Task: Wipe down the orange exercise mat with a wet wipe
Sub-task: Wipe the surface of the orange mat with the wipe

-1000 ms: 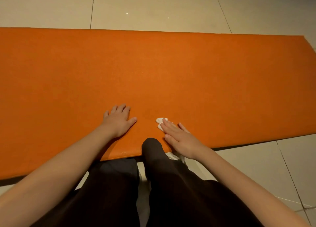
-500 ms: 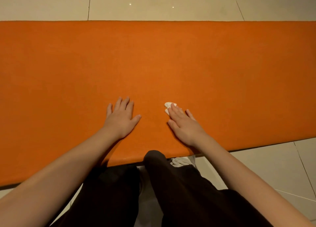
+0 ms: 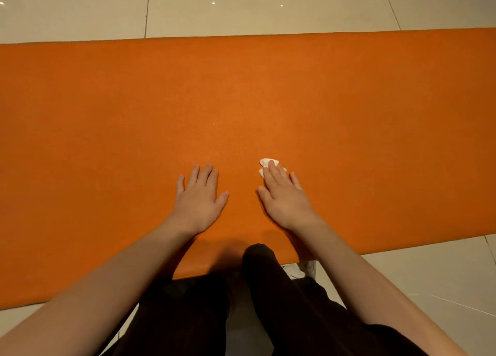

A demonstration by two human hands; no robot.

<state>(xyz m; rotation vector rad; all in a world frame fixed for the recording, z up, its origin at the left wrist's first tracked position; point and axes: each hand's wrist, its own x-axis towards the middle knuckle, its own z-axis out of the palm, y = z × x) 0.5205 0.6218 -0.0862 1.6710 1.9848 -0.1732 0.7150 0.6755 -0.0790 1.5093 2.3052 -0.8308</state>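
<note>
Right hand (image 3: 284, 197): palm down on the orange exercise mat (image 3: 268, 100), fingers straight and close together, pointing away from the person. The fingertips press a small white wet wipe (image 3: 265, 163) against the mat surface. The wipe is held by the downward pressure of straight fingers, not by a pinch. It is bunched, and only its far and left portions show beyond the fingertips.

Left hand (image 3: 200, 197): palm down, flat on the mat, fingers straight and slightly spread, thumb angled toward the right hand. It holds nothing. The two hands lie side by side, apart, near the mat's near edge.

Mat position: flat on a pale tiled floor (image 3: 241, 7), long axis running left to right across the view. Both ends extend past the frame. The wipe sits in the near half of the mat, slightly right of centre.

Other items: legs in dark trousers (image 3: 281, 302) occupy the bottom centre, and one knee overlaps the mat's near edge. A white item (image 3: 300, 268) lies just beside that edge under the right forearm. It is partly hidden and cannot be identified. The floor is glossy, with grout lines and small light reflections.
</note>
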